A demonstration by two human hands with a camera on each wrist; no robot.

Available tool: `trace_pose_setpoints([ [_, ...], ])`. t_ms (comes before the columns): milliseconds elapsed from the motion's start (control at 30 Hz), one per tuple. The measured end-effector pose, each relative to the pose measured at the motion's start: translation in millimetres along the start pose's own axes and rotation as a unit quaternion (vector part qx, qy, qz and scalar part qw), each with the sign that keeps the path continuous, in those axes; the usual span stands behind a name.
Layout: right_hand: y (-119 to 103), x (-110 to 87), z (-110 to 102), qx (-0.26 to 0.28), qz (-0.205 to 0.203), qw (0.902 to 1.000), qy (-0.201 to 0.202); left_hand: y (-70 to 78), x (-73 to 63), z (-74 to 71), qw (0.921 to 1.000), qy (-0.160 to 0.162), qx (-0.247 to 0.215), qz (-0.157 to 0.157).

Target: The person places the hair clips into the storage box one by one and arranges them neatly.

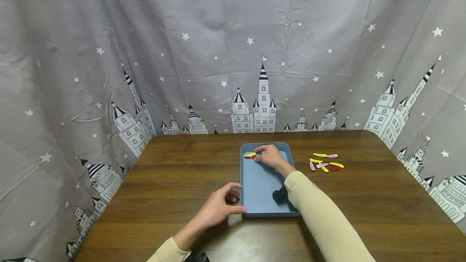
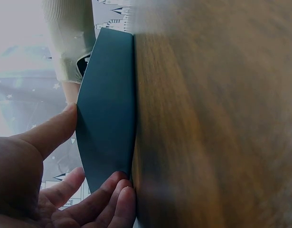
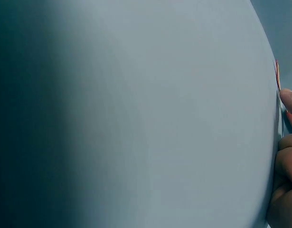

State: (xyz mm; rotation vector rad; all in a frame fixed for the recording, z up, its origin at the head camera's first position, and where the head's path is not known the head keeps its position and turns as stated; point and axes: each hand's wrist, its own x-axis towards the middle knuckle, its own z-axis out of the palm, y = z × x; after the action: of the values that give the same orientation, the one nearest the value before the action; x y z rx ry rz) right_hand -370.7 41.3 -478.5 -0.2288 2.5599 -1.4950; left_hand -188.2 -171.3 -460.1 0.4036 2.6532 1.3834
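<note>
A shallow blue-grey tray (image 1: 269,189) lies on the wooden table, its long side running away from me. My left hand (image 1: 223,205) is at its near left corner. The left wrist view shows that thumb at the tray's rim and the fingertips (image 2: 118,176) low on its outer wall. My right hand (image 1: 271,157) reaches over the tray's far end, thumb and forefinger spread apart. Just beside these fingertips, a yellow hair clip (image 1: 250,154) and a red hair clip (image 1: 249,157) lie inside, near the far left corner. The right wrist view barely catches the right fingers (image 3: 289,100).
Right of the tray, several yellow, pink and red hair clips (image 1: 323,165) lie loosely scattered on the table (image 1: 364,197). A grey curtain (image 1: 204,64) printed with castles and stars hangs behind the table. My right sleeve (image 1: 324,213) crosses the tray's right side.
</note>
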Motion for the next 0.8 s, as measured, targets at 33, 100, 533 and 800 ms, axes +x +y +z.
trace_pose_setpoints([
  [33, 0.0, 0.1, 0.1, -0.001, 0.001, 1.0000, 0.000, 0.1, 0.1, 0.0, 1.0000, 0.000, 0.000, 0.000],
  [100, 0.3, 0.8, 0.4, 0.002, 0.007, 1.0000, 0.000, 0.1, 0.1, 0.1, 1.0000, 0.001, 0.000, 0.000],
  [533, 1.8, 5.9, 1.9, 0.008, 0.019, 0.9998, 0.007, 0.3, 0.1, -0.8, 1.0000, 0.002, 0.003, 0.002],
  [800, -3.0, 2.6, -9.1, 0.044, 0.037, 0.9981, -0.025, -2.2, 0.9, 0.9, 1.0000, 0.004, 0.005, 0.006],
])
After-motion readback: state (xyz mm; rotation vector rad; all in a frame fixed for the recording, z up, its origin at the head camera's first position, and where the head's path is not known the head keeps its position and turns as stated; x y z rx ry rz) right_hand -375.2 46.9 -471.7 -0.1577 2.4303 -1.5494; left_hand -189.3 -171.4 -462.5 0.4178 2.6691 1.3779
